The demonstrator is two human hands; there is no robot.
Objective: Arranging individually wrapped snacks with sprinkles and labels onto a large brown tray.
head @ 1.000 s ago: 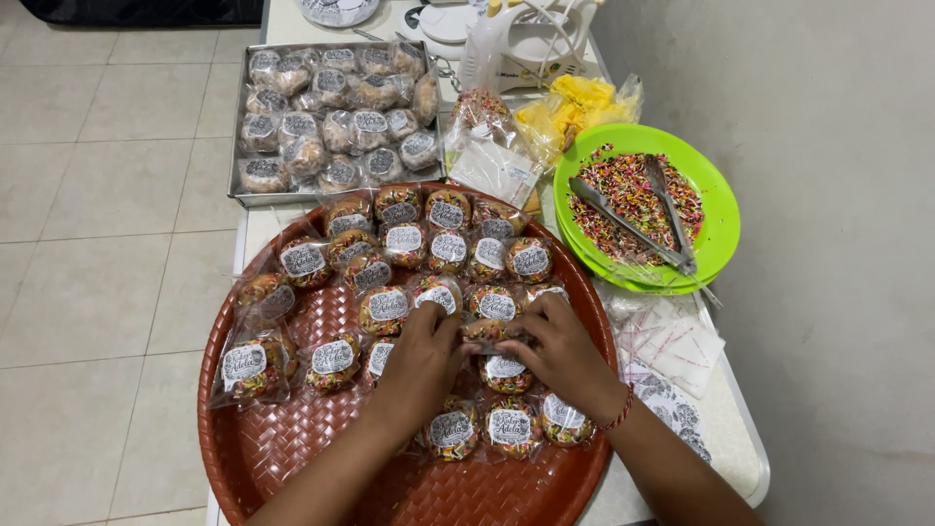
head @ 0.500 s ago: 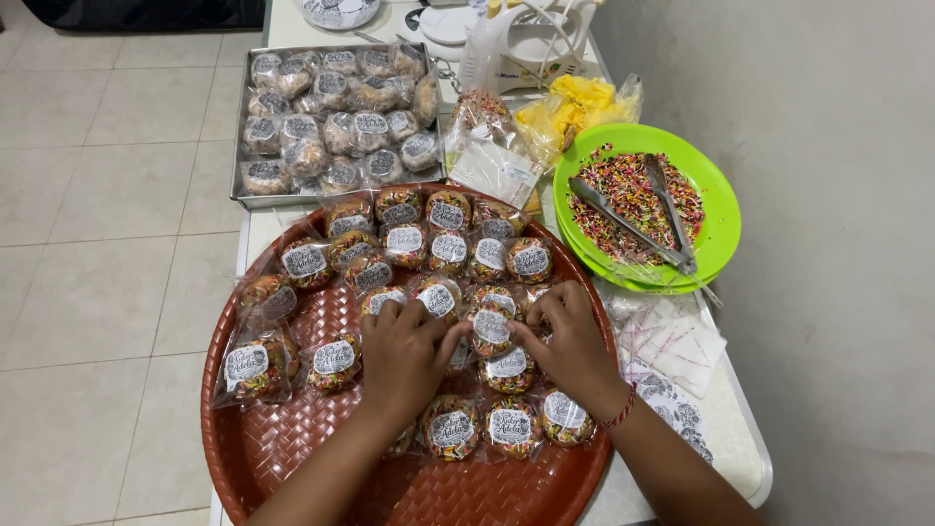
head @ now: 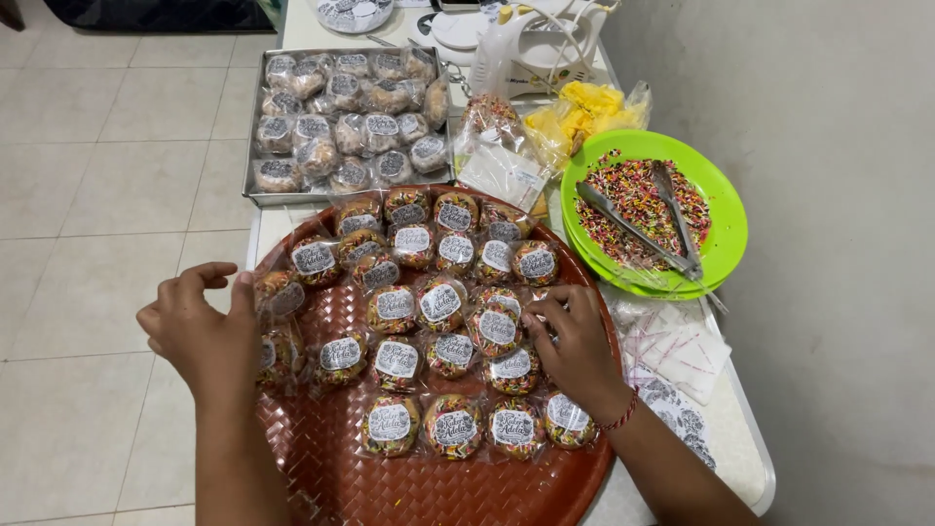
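Note:
A round red woven tray (head: 429, 492) holds several clear-wrapped sprinkle-covered treats (head: 440, 302), each with a round white label. My left hand (head: 200, 331) is at the tray's left rim with fingers curled and apart. Its thumb touches the wrapper of the leftmost treat (head: 280, 292), and it grips nothing. My right hand (head: 577, 343) lies over the right side of the tray. Its fingertips rest on a wrapped treat (head: 497, 329) in the middle rows, and it lifts nothing.
Behind the red tray, a rectangular metal tray (head: 255, 185) holds several more wrapped treats. A green plate (head: 726, 209) of coloured sprinkles with metal tongs (head: 638, 229) sits at right. Empty clear bags (head: 677, 346), a yellow bag (head: 584, 107) and a white hand mixer (head: 531, 44) are nearby. Tiled floor lies left.
My left hand has moved from the middle of the tray out to its left rim. My right hand has shifted slightly right and stays on the treats.

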